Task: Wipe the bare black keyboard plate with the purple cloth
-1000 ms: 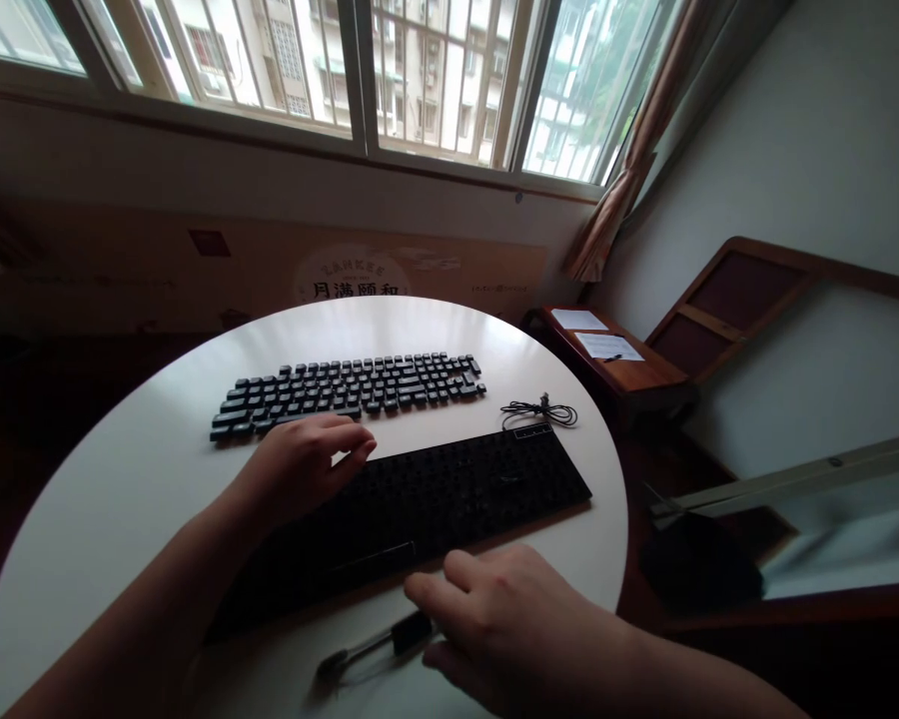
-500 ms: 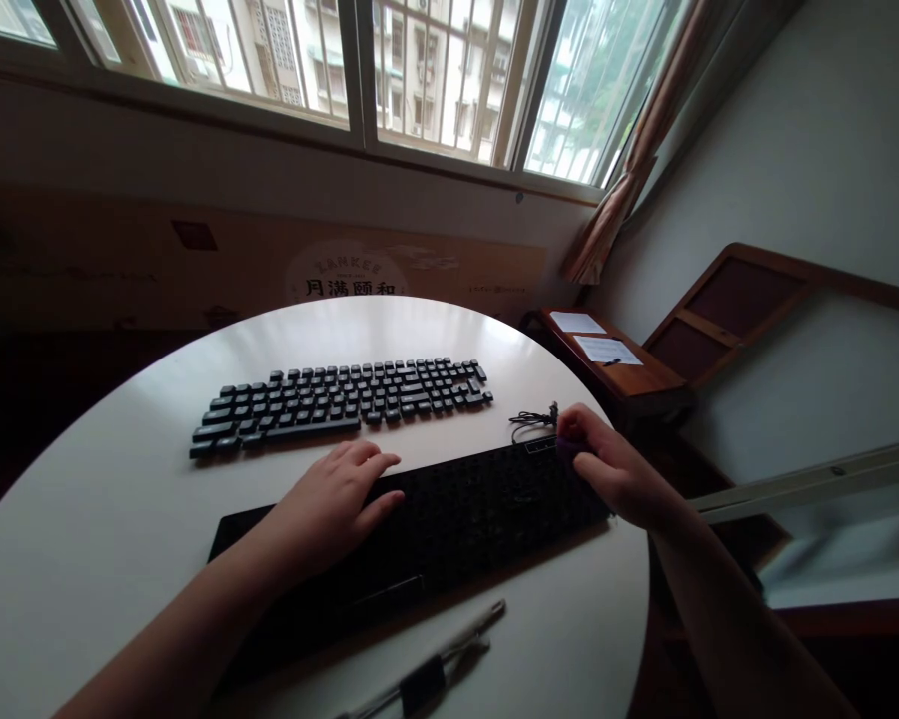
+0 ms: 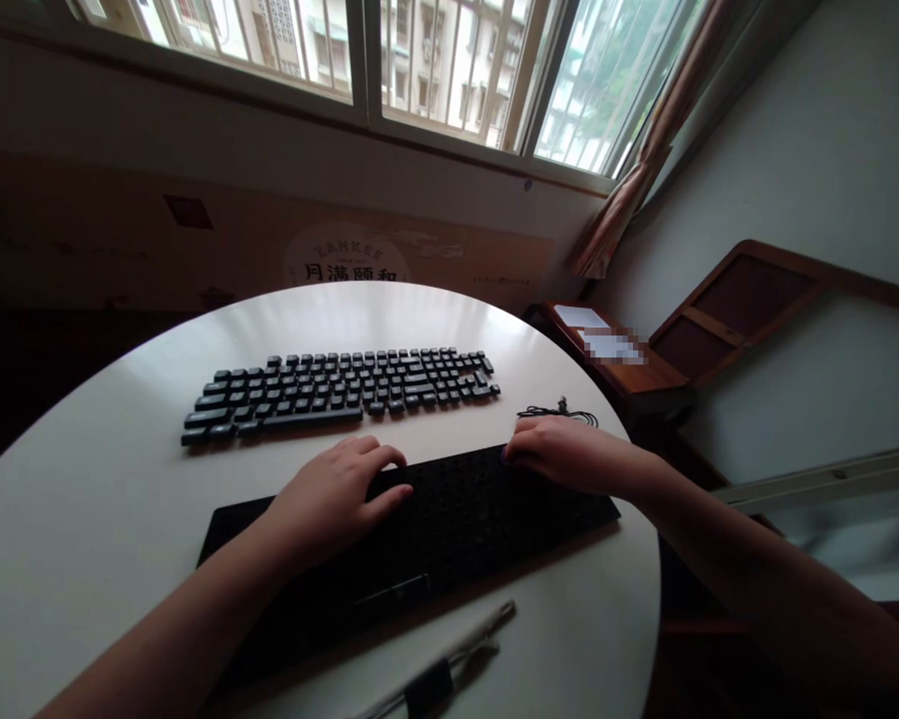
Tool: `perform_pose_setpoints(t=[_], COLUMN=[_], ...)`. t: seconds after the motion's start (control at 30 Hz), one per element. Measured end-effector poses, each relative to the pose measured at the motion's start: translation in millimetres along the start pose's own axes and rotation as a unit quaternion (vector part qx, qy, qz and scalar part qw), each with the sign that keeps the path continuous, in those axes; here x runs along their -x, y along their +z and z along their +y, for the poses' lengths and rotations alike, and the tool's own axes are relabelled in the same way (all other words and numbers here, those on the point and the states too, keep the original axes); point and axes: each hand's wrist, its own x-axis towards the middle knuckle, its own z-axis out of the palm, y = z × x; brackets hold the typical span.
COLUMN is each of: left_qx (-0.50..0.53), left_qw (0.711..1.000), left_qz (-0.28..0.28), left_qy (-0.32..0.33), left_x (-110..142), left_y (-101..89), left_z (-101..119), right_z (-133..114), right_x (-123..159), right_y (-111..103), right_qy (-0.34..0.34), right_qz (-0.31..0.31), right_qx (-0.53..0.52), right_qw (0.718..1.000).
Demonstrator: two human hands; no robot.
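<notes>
A black keyboard base [image 3: 449, 514] without its keycaps lies slantwise on the table. My left hand [image 3: 337, 499] holds its far edge, the fingers reaching over that edge and the thumb on top. At the base's far right part, my right hand [image 3: 558, 451] is closed on a small purple cloth-like piece, mostly hidden by the fingers and pressed to the surface. Behind the base, loose black keycaps [image 3: 345, 389] are laid out in keyboard order. A coiled black cable [image 3: 561, 411] rests just beyond my right hand.
A slim metallic tool with a dark band [image 3: 456, 659] lies at the near side of the round white table [image 3: 90, 529]. To the right stands a wooden chair [image 3: 659, 371] with papers [image 3: 580, 317] on its seat. A barred window [image 3: 449, 70] is ahead.
My right hand has moved left along the base's far edge, from its right end, and turned palm down. My left hand has stayed on the base. The view has shifted slightly.
</notes>
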Motion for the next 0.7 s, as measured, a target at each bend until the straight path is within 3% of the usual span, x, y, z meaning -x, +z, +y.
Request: perform_pose_setpoints(t=[0.47,0.6,0.7], left_qx=[0.01,0.001,-0.001], left_qw=[1.0,1.0,1.0], left_qz=[0.019,0.01,0.005], left_qy=[-0.005,-0.002,-0.003], left_x=[-1,-1,-2], left_y=[2.8,1.8,1.7], left_z=[-2,-2,-3], right_z=[7,8,7], right_x=[25,49,57], right_y=[-14,-30,-32], right_qy=[0.098,0.134,0.122], right_qz=[-0.031,0.005,0.056], right_qx=[0.078,0.097,0.09], right_qw=[0.992,0.986,0.987])
